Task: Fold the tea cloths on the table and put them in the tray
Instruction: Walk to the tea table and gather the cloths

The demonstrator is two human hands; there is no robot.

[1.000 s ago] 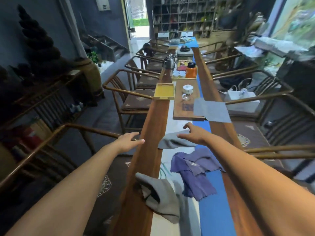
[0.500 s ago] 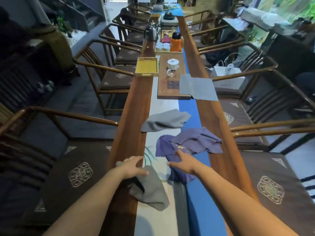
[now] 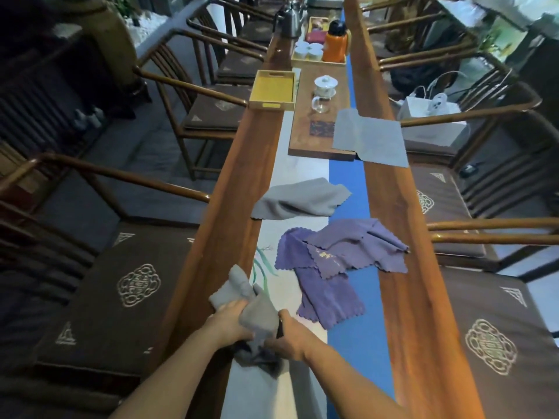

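a: where are the hands?

b: both are low on the near end of the desk (image 3: 242, 189). the left hand (image 3: 231, 323) and the right hand (image 3: 287, 337) each grip a bunched grey cloth (image 3: 251, 309), fingers curled into its folds, one on each side.

a: does the cloth lie flat?

b: no, it is crumpled. one corner sticks up to the left, over the wood edge, and the rest hangs dark between the wrists.

a: and the other cloths?

b: a purple cloth (image 3: 332, 297) lies just beyond the right hand, on the blue runner (image 3: 357, 337). a second purple cloth (image 3: 360, 246) overlaps its far end, rumpled. farther on, a loosely folded grey one (image 3: 299, 201) sits across the pale strip. a flat grey sheet (image 3: 372, 139) lies beyond it, partly over a wooden board (image 3: 305, 137).

a: the tray?

b: the yellow tray (image 3: 273, 89) stands well apart from the hands, on the left side of the desk, beside that board. nothing shows in it. a glass pitcher (image 3: 321, 102) and a lidded cup (image 3: 325, 83) stand on the board, an orange bottle (image 3: 335, 43) farther back.
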